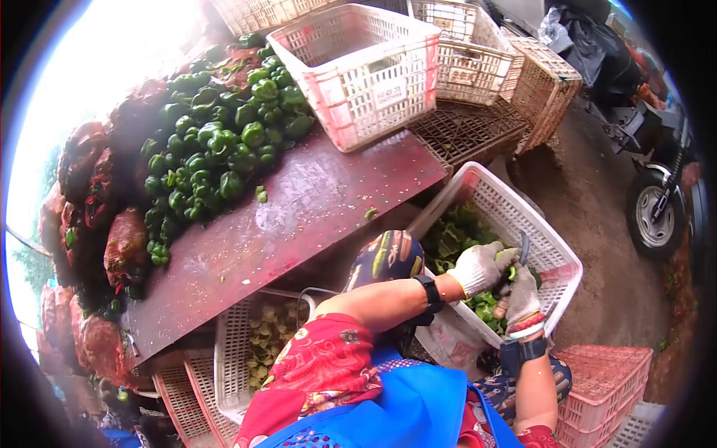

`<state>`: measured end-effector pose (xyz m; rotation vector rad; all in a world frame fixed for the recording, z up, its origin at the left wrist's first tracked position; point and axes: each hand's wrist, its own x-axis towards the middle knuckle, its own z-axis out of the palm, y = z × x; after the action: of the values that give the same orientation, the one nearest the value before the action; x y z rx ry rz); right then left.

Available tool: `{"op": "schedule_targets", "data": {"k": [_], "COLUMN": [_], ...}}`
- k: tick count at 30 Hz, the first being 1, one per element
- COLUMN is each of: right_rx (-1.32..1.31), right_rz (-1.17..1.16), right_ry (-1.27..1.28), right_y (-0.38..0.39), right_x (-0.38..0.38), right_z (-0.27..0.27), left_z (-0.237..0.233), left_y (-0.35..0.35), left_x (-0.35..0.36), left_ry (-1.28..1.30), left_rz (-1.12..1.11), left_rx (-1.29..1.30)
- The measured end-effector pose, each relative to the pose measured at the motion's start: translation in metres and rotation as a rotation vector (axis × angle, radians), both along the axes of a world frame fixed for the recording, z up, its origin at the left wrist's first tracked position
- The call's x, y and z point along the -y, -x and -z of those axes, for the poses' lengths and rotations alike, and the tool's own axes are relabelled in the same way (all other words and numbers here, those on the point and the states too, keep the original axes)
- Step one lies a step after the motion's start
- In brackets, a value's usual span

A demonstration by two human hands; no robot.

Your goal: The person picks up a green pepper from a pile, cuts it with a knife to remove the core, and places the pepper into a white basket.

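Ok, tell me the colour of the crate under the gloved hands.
White crate, plastic lattice, with green peppers inside; the head view shows it.

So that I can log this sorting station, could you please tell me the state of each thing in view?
left hand: gloved, closed on a pepper
right hand: gloved, fingers curled, contents unclear
crate by the hands: tilted, partly filled with peppers
white crate on the table: empty
pepper pile: heaped loose on the table
mesh sacks: full
low crate: holds pale green pieces
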<state>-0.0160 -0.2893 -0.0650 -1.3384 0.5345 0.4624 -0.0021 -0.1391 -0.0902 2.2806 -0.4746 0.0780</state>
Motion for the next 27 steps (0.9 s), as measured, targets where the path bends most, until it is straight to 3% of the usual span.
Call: {"op": "schedule_targets", "data": {"k": [4,5,8,9,10,13,15,16,19,20,22,24,26,27], "right_rx": [-0.12,-0.119,-0.036,0.004,0.05,0.022,0.042,0.137,-0.048,-0.119,-0.201,-0.332,-0.361,-0.294], "right_rz": [0.023,0.035,0.03,0.023,-0.02,0.003,-0.066,-0.1,-0.104,-0.093,-0.054,-0.001,0.322,0.297], "right_ry": [-0.262,-0.316,-0.364,-0.359,-0.319,-0.097,0.261,0.311,0.237,0.197,0.135,-0.01,-0.159,-0.127], "right_y": [0.001,0.002,0.003,0.004,0.002,-0.006,-0.015,-0.019,-0.016,-0.017,-0.013,-0.015,-0.016,-0.016], "right_x": [0.006,0.008,0.002,0.0,0.003,0.015,0.025,0.033,0.052,0.061,0.064,0.066,0.047,0.045], "right_z": [-0.01,-0.011,-0.017,-0.019,-0.016,-0.007,0.008,0.027,0.054,0.072,0.077,0.073,0.063,0.063], "left_z": [-0.035,-0.034,-0.041,-0.053,-0.067,-0.114,-0.195,-0.182,-0.143,-0.158,-0.135,-0.149,-0.139,-0.128], "left_y": [0.001,-0.001,-0.002,0.0,0.008,0.026,0.061,0.075,0.117,0.13,0.135,0.118,0.088,0.07], "left_x": [-0.004,-0.005,-0.013,-0.017,-0.021,-0.081,-0.155,-0.193,-0.326,-0.346,-0.424,-0.469,-0.528,-0.56], "left_ry": [0.151,0.161,0.132,0.276,0.599,0.737,0.523,0.556,-0.606,-0.601,-0.449,-0.29,-0.259,-0.274], "left_rz": [-0.095,-0.082,0.002,-0.039,-0.087,-0.096,-0.231,-0.345,-0.168,-0.326,-0.639,-1.03,-1.189,-1.261], "left_rx": [-0.102,0.043,0.104,0.08,-0.32,-0.52,-0.733,-0.705,-0.568,-0.89,-0.797,-0.501,-0.177,-0.084]}}
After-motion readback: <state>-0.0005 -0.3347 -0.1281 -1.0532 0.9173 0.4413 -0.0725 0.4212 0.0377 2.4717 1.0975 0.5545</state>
